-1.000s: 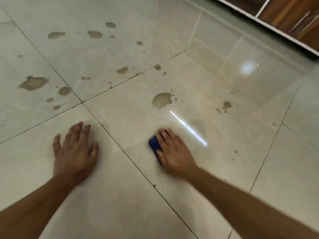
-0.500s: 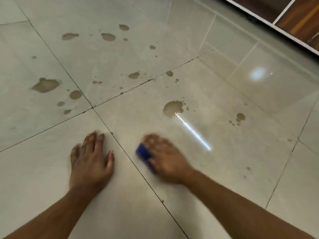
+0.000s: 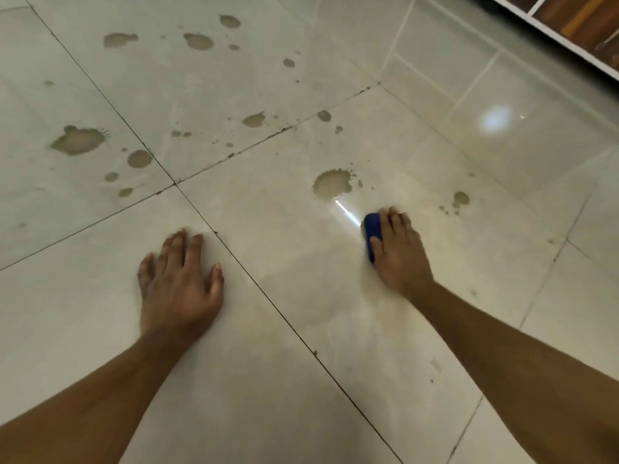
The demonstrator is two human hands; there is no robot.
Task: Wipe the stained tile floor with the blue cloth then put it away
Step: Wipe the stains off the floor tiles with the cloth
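The pale tile floor (image 3: 301, 329) carries several brown stains. A large blotch (image 3: 331, 184) lies just beyond my right hand, and a smaller spot (image 3: 460, 198) is to its right. A folded blue cloth (image 3: 372, 229) lies on the tile; only its left edge shows. My right hand (image 3: 398, 256) presses flat on top of the cloth, fingers laid over it. Flat on the neighbouring tile to the left, my left hand (image 3: 177, 283) rests with fingers spread, holding nothing. More blotches (image 3: 78, 140) cover the far-left tiles.
Dark grout lines cross at a joint (image 3: 175, 184) ahead of my left hand. A glossy tiled wall base (image 3: 469, 78) rises at the back right, with a white-framed wooden cabinet (image 3: 569, 18) above it. Several more stains (image 3: 197, 41) dot the far tile.
My right hand swept the blue cloth left toward the grout line, then back right and forward, closer to the large blotch. My left hand stayed planted on the floor.
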